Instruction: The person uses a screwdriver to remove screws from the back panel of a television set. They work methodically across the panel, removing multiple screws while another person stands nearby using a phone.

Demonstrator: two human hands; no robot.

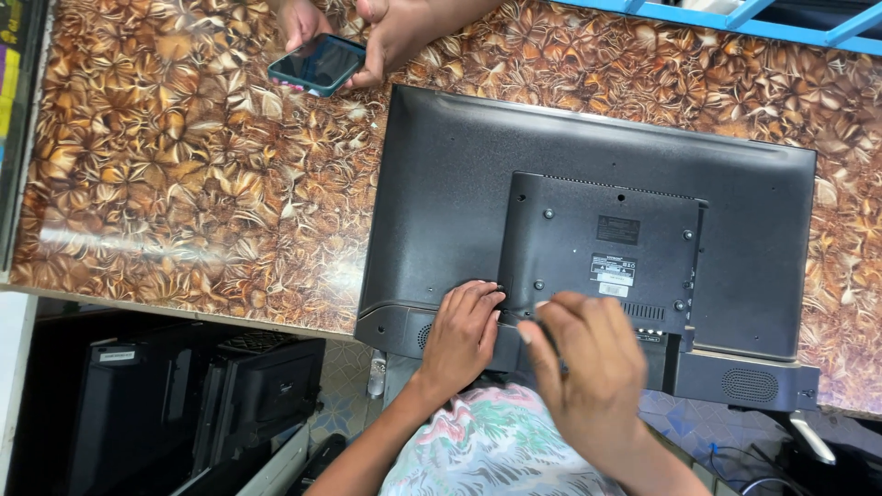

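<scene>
Lying face down on the leaf-patterned tabletop [184, 184], a black flat-screen television [441, 184] is overhanging the near edge. The left hand [461, 332] is resting flat and open on its lower back panel. The right hand [588, 363] is curling around a thin dark tool, mostly hidden by the fingers. Across the tabletop, another person's hands are holding a teal smartphone [317, 64], cut off at the top.

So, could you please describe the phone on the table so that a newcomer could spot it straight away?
Start at the big black television lying face down on the leaf-patterned brown table. Look past its far left corner: the phone sits there between another person's hands. It is the only small teal-edged slab with a dark, glossy screen.
</scene>
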